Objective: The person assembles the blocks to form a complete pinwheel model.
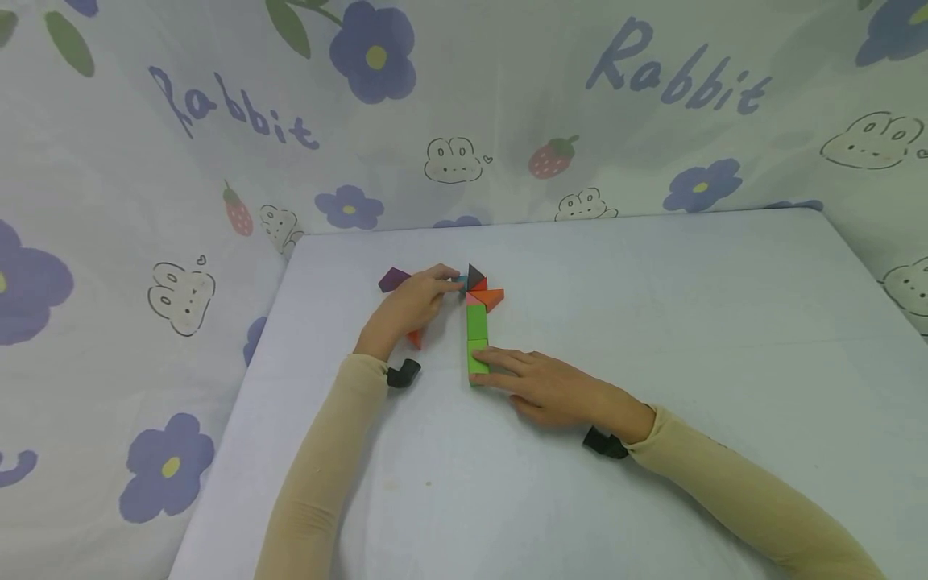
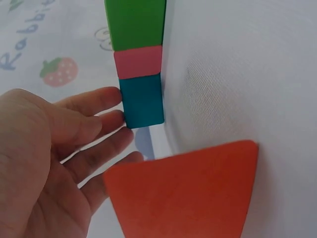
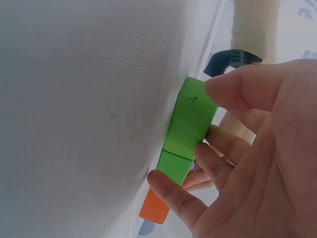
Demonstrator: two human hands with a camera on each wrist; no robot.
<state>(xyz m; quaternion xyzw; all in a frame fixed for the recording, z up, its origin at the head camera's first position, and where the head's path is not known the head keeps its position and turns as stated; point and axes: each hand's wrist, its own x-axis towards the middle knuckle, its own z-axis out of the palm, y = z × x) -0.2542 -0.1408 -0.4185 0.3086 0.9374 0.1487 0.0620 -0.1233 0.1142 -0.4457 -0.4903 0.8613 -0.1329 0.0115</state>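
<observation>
A row of toy blocks lies on the white table: two green blocks (image 1: 476, 322), then a small pink block (image 2: 138, 62) and a blue block (image 2: 142, 100). Fingertips of my left hand (image 1: 411, 308) touch the blue block's side, with the thumb held apart from it. My right hand (image 1: 558, 391) rests extended fingertips on the nearer green block (image 3: 190, 119); its thumb overlaps that block's end in the right wrist view. Around the row's far end sit a dark grey triangular block (image 1: 474, 277), a red block (image 1: 482, 284) and an orange block (image 1: 492, 299).
Beside the left hand lie a purple block (image 1: 393, 279) and an orange-red block (image 2: 183, 191), partly hidden by that hand in the head view. A patterned cloth (image 1: 507, 105) hangs behind the table (image 1: 689, 322). Black wrist devices (image 1: 404, 374) sit under both wrists.
</observation>
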